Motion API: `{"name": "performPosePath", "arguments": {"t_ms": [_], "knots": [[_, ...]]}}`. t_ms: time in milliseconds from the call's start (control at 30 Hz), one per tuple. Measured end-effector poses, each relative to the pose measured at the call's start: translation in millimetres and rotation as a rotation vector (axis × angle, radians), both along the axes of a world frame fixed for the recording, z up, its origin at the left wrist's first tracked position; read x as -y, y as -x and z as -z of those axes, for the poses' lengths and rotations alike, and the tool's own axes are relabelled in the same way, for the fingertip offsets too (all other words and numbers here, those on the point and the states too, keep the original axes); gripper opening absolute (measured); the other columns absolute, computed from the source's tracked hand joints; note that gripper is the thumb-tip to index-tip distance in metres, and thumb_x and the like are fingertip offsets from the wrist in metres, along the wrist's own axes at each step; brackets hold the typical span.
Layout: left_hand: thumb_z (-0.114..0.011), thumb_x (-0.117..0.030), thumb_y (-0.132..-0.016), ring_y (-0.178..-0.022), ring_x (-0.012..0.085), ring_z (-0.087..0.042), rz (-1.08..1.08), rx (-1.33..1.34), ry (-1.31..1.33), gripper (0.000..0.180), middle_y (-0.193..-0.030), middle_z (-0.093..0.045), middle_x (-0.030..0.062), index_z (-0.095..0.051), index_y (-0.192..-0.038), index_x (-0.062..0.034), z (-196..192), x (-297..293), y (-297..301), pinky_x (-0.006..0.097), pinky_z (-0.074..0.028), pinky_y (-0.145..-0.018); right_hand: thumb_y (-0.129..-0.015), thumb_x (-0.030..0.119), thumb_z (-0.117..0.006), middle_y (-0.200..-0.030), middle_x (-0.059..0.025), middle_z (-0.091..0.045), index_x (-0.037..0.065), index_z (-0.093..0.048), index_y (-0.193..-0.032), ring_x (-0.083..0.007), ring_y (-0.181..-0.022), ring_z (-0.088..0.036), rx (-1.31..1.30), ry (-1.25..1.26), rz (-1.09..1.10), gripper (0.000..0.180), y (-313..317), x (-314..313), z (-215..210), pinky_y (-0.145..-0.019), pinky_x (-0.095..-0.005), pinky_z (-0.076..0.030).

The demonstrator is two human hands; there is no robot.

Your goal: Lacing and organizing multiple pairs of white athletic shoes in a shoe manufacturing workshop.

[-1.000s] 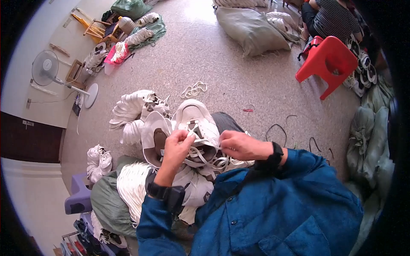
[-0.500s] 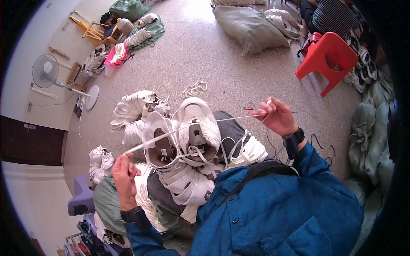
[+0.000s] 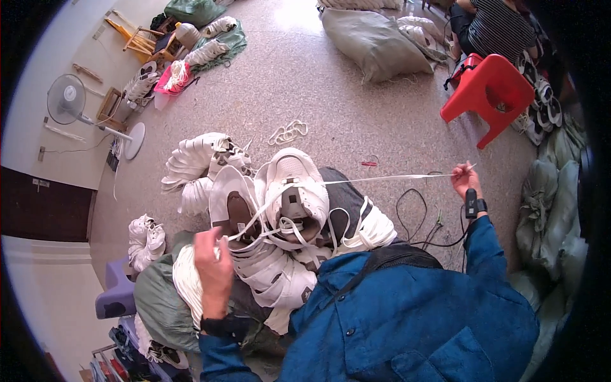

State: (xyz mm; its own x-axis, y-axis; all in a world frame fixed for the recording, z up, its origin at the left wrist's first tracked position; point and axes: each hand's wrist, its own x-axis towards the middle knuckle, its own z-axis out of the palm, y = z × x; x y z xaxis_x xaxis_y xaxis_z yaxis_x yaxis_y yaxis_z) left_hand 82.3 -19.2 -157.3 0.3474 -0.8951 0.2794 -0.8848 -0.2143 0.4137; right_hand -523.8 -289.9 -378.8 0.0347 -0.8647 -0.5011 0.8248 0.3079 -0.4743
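Stretching white lace [image 3: 382, 179] taut, running left-right | right hand [image 3: 465, 181] pinches its far end | left hand [image 3: 213, 266] grips lace beside white shoe [image 3: 294, 191]

Packages:
- large grey-green sack [image 3: 375, 41], full, lying on floor at top centre, near red plastic stool
- grey-green sacks [image 3: 560, 210] stacked along right edge
- dark green sack [image 3: 156, 305] at lower left, white shoes resting on it
- green bag [image 3: 194, 9] at top edge

Labels, signs, screens: none discernible.
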Motion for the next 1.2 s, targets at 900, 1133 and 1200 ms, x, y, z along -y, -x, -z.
{"name": "performPosePath", "arguments": {"t_ms": [900, 1133, 1200], "knots": [[-0.055, -0.005, -0.094, -0.047, 0.0099, -0.055, 0.100, -0.932, 0.010, 0.043, -0.080, -0.064, 0.0082, -0.038, -0.132, 0.0047, 115, 93, 115, 0.024, -0.043, -0.037, -0.086, 0.014, -0.062, -0.074, -0.0049, -0.065, -0.002, -0.069, -0.093, -0.0116, -0.070, -0.059, -0.890, 0.864, -1.197, 0.019, -370, -36, -103, -0.063, -0.0316, -0.049], [-0.059, -0.007, -0.093, -0.047, 0.0096, -0.055, 0.091, -0.902, 0.034, 0.043, -0.075, -0.063, 0.0069, -0.041, -0.130, 0.0047, 110, 91, 117, 0.025, -0.042, -0.039, -0.086, 0.011, -0.060, -0.070, -0.0019, -0.060, -0.001, -0.064, -0.086, -0.0101, -0.066, -0.055, -1.031, 0.924, -1.277, 0.013, -372, -30, -120, -0.058, -0.0290, -0.046], [-0.060, -0.008, -0.092, -0.047, 0.0096, -0.055, 0.079, -0.913, 0.044, 0.043, -0.073, -0.062, 0.0063, -0.042, -0.130, 0.0046, 108, 91, 117, 0.025, -0.042, -0.039, -0.085, 0.010, -0.060, -0.068, -0.0049, -0.061, -0.001, -0.064, -0.084, -0.0124, -0.065, -0.056, -1.062, 0.949, -1.281, 0.012, -377, -31, -129, -0.058, -0.0299, -0.046]]}}
